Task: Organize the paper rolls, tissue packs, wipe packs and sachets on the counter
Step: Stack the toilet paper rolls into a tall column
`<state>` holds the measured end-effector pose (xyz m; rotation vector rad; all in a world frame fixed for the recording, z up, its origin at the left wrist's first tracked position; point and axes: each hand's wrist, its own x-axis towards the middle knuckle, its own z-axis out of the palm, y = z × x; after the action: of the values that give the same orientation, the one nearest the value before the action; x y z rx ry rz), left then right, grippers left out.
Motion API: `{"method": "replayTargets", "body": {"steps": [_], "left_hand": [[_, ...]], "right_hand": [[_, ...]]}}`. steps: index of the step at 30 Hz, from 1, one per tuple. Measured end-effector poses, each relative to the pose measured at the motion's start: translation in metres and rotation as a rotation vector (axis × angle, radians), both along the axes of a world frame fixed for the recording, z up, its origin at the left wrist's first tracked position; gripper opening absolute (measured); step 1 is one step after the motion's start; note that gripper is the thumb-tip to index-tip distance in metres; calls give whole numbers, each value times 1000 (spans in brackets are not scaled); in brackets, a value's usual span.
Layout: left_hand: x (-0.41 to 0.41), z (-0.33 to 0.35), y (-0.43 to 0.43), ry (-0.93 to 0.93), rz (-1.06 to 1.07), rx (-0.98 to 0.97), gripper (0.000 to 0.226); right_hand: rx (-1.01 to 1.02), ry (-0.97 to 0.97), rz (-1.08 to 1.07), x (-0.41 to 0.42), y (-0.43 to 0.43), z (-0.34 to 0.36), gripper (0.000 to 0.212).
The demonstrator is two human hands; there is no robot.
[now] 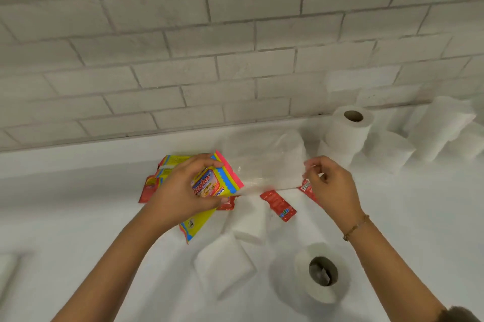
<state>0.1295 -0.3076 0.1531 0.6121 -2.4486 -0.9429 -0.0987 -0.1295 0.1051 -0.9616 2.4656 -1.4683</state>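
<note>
My left hand (pixel 180 190) grips a colourful wipe pack (pixel 217 180) with yellow, blue and pink edges, lifted just above the white counter (pixel 78 203). My right hand (pixel 330 185) pinches the edge of a clear plastic wrapper (pixel 269 164) that stretches between both hands. Red sachets lie underneath: one (pixel 279 205) in the middle, one (pixel 306 188) partly hidden by my right hand, one (pixel 148 190) at the left. A paper roll (pixel 319 272) stands near me. Two white tissue packs (pixel 225 264) (pixel 250 219) lie beside it.
Several paper rolls are grouped at the back right, one (pixel 348 130) standing on another, others (pixel 442 127) leaning against the grey brick wall (pixel 183 46). A white object (pixel 7 269) shows at the left edge of the counter.
</note>
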Motion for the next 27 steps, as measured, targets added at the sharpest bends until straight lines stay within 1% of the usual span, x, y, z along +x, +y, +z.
{"method": "replayTargets", "body": {"steps": [2,5,9,10,13,16,19,23,27], "left_hand": [[21,6,-21,-33,-10,-18,62],[60,10,-62,-70,-16,-57,63],[86,3,-120,-205,-41,-134,64],[86,0,-133,-237,-48,-151,64],[76,-11,-167,-283,-96,-179,64],[52,-23,-190,-335,-142,-159,62],[23,-35,-201,-358,-203,-158,61],[-13,-50,-203,-379,-230,-189,61],[-36,-78,-199,-434,-225,-141,63]], "right_hand": [[-13,-51,30,32,-10,-2,11],[-35,-103,87,85,-31,-5,18],[15,-138,85,142,-56,-15,28],[29,-150,82,154,-60,-18,26],[89,-187,64,184,-69,-29,15],[150,-205,44,205,-71,-37,16],[200,-176,15,214,-73,-38,16],[253,-175,2,213,-71,-41,17],[301,-183,-14,206,-68,-49,18]]}}
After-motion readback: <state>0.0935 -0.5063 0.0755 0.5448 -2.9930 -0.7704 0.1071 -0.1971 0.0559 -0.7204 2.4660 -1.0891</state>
